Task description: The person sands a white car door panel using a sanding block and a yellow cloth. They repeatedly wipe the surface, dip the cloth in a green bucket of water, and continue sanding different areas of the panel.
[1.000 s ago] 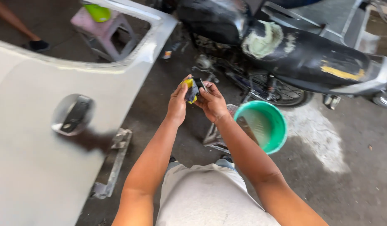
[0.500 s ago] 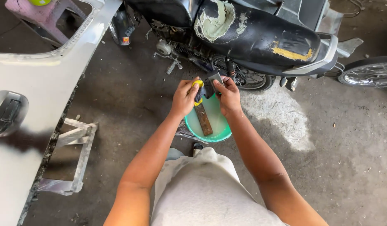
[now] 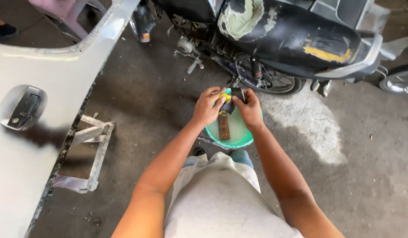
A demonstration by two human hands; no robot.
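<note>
Nearest, both hands meet above a green basin (image 3: 239, 140) on the concrete floor (image 3: 336, 185), just past the person's knees. The left hand (image 3: 207, 107) has its fingers curled shut around a yellow sponge (image 3: 224, 97). The right hand (image 3: 249, 109) pinches a dark sheet (image 3: 232, 102), likely sandpaper, against that sponge. A brown strip (image 3: 223, 126) lies in the basin directly below.

The grip looks small and probably wet, so the sheet could slip and drop into the basin, or fold unevenly round the sponge. The basin sits close to the feet; a shift of the legs could tip it.

Farther left, a grey car door (image 3: 23, 145) rests on a metal stand (image 3: 91, 152). Beyond stands a motorbike (image 3: 279, 35) with patches of filler.
</note>
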